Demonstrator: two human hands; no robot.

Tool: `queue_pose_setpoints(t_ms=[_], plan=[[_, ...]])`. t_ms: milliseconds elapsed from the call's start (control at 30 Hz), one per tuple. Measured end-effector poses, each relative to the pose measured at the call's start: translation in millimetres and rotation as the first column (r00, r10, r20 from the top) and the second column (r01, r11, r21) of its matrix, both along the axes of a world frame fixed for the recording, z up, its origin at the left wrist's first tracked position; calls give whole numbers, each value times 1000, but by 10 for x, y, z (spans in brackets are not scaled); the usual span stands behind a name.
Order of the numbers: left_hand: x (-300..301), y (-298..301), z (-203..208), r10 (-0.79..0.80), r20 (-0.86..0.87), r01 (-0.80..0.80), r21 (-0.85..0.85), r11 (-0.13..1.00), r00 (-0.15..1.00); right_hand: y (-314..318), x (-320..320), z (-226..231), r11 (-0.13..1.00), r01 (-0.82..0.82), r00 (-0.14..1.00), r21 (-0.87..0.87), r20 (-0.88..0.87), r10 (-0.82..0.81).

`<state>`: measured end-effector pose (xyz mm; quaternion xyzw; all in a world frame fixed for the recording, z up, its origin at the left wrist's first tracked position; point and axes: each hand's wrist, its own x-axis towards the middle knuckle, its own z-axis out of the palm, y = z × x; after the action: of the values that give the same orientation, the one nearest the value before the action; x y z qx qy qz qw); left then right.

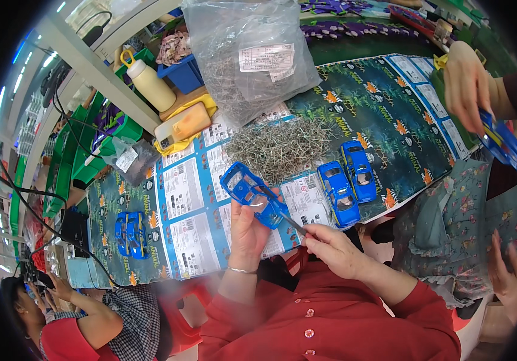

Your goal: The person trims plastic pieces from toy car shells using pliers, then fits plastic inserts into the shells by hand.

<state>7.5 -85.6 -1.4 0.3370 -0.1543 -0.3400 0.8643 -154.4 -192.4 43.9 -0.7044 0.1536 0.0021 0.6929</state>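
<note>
A blue toy car shell point(248, 188), with see-through window openings, is tilted up over the table in my left hand point(250, 234), whose fingers close round its near end. My right hand point(338, 251) pinches a thin grey metal tool point(293, 222), and the tool's far end reaches into the shell; its tip is hard to make out. Just beyond the shell lies a loose heap of thin metal pins point(282, 146). To the right of my hands, a blue toy car point(338, 195) rests on the table beside another blue car point(359, 171).
More blue cars point(129, 234) sit at the left. Behind the heap stands a clear plastic bag point(249, 66); a phone point(183, 127) and a cream bottle point(150, 85) are left of it. At right a co-worker's hand point(466, 84) holds a blue car point(504, 144). Another person sits lower left.
</note>
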Motion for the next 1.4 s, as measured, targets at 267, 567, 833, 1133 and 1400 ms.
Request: queue_pose_setpoints(t_ms=[267,567,833,1133,1400], plan=[[0,265,24,115,-27,-117,-94,989,993,-19,376,18,808,133,971,-574,238,10],[92,791,162,404,75,-405,0,914,912,94,927,-192,365,237,935,-900,313,167],[-155,705,133,253,196,-264,31,964,948,336,1018,379,441,306,841,-844,457,289],[-157,522,186,290,316,-352,162,922,903,230,1036,105,737,21,928,-676,288,238],[-118,409,300,328,593,-515,173,840,735,271,1068,61,791,206,894,-576,439,87]])
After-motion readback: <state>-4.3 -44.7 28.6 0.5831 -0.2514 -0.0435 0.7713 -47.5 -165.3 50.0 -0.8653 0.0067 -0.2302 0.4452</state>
